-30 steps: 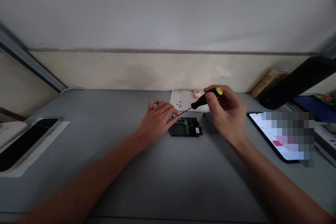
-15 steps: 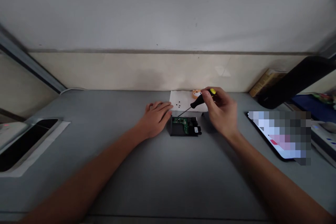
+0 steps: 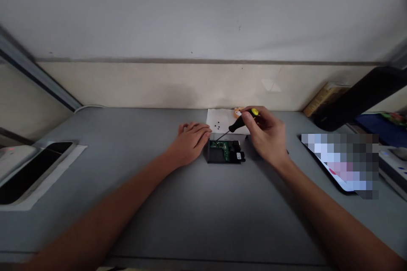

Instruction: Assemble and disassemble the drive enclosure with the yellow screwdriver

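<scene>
Two hands worked at a small green circuit board (image 3: pixel 221 150) seated in an open black casing (image 3: pixel 215 157) on a grey desk (image 3: pixel 133 224). The left hand (image 3: pixel 190 144) was open, palm down and fingers loosely spread, just left of the board. The right hand (image 3: pixel 265 135) was closed around a black-handled screwdriver (image 3: pixel 238 123) with a yellow end, just right of the board. Its thin shaft slanted down to the left, its tip near the board's far edge; contact could not be told. Just behind the board lay a white paper tissue (image 3: pixel 225 120) bearing small black screws (image 3: pixel 217 125), with an orange figurine (image 3: pixel 237 112) at the tissue's far edge. Well right of the board lay a smartphone (image 3: pixel 337 163) with a pixelated screen; well left of it, a dark-screened tablet (image 3: pixel 34 173) sat on a white cloth (image 3: pixel 60 175).
</scene>
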The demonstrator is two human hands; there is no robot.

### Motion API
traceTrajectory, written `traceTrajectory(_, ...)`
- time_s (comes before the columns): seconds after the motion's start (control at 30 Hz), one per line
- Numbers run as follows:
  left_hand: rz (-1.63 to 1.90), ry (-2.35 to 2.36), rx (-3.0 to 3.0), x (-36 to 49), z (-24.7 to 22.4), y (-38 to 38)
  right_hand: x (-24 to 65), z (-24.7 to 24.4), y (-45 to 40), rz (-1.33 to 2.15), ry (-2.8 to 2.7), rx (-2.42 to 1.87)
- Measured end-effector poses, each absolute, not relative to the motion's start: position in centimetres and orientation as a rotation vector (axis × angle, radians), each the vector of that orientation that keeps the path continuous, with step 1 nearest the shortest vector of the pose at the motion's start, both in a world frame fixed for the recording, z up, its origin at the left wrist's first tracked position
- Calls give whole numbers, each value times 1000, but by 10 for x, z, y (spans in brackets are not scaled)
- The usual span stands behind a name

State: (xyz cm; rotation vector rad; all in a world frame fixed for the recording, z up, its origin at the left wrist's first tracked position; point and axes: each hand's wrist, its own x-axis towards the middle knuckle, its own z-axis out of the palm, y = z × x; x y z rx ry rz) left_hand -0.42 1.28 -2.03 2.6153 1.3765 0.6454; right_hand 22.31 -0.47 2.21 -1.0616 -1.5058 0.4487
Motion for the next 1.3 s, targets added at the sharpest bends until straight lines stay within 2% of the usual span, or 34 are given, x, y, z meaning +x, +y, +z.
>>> traceTrajectory(0.33, 827, 1216, 2681, -2, -14, 10, 223, 26, -7, 451, -1506, -1054)
traceTrajectory(0.57, 817, 1079, 2738, -1, -10, 6, 221, 26, -8, 432, -1514, -1049)
traceTrajectory(1.3, 784, 1087, 2621, 0, -17, 8, 217, 31, -6, 562, -1566, -1057)
